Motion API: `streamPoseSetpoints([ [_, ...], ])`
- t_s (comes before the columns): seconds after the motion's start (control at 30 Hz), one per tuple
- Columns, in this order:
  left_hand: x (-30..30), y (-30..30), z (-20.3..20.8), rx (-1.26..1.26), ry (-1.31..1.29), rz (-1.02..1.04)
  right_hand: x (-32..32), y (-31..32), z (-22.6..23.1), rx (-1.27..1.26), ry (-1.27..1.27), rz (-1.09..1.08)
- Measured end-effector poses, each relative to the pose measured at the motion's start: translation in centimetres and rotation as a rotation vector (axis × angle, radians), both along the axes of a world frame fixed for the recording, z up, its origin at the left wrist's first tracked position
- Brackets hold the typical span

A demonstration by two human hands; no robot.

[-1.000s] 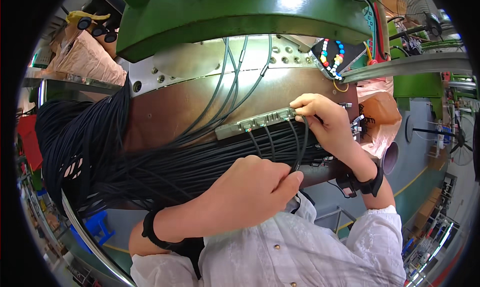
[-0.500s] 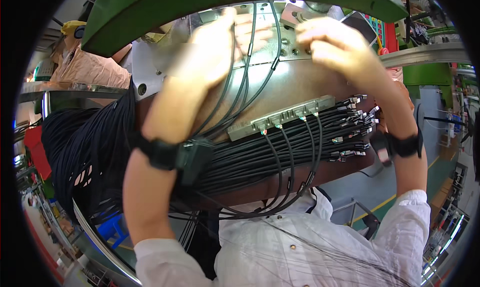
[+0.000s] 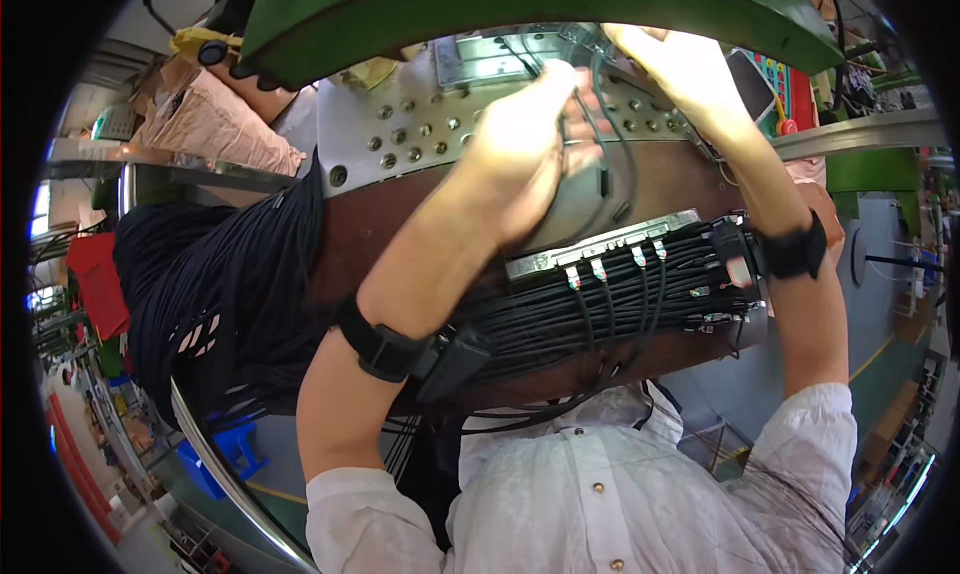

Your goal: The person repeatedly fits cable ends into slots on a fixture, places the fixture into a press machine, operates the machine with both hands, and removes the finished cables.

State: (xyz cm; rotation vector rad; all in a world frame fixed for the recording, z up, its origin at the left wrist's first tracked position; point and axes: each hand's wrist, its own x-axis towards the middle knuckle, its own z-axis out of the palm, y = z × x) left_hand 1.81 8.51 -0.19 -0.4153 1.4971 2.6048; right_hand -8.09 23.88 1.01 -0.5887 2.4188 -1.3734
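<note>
My left hand (image 3: 535, 134) is half closed round thin black cables (image 3: 605, 179), palm turned right, in front of the machine's steel plate (image 3: 345, 154). My right hand (image 3: 695, 79) reaches under the green machine frame (image 3: 540, 12). Its fingers are bent at the metal-and-clear fixture (image 3: 588, 42); glare hides what they grip. Below both hands lies a slotted metal bar (image 3: 600, 246) with several cable plugs seated along its near edge. Beneath it, a bundle of black cables (image 3: 540, 329) rests on the brown table, connector ends to the right.
A thick heap of black cables (image 3: 225, 294) hangs over the table's left side. Wrapped brown packaging (image 3: 215, 124) stands at the far left. A dark flat device (image 3: 750, 82) and a red-and-green panel (image 3: 785, 79) are at the far right. A metal rail (image 3: 860, 134) runs beside them.
My left hand has moved right and turned its palm, gathering the hanging cables. The right hand has moved up to the fixture. The view has shifted, showing more of the plate's holes.
</note>
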Motion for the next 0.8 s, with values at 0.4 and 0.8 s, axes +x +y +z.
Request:
streamPoseSetpoints([
  [0.4, 12.8, -11.1, 8.3, -0.049, 0.261, 0.445, 4.3, 0.8, -2.9, -0.018, 0.094, 0.279],
  [0.8, 11.2, -11.6, 4.5, -0.455, -0.154, -0.421, 12.2, 4.8, -2.1, 0.247, 0.456, 0.427],
])
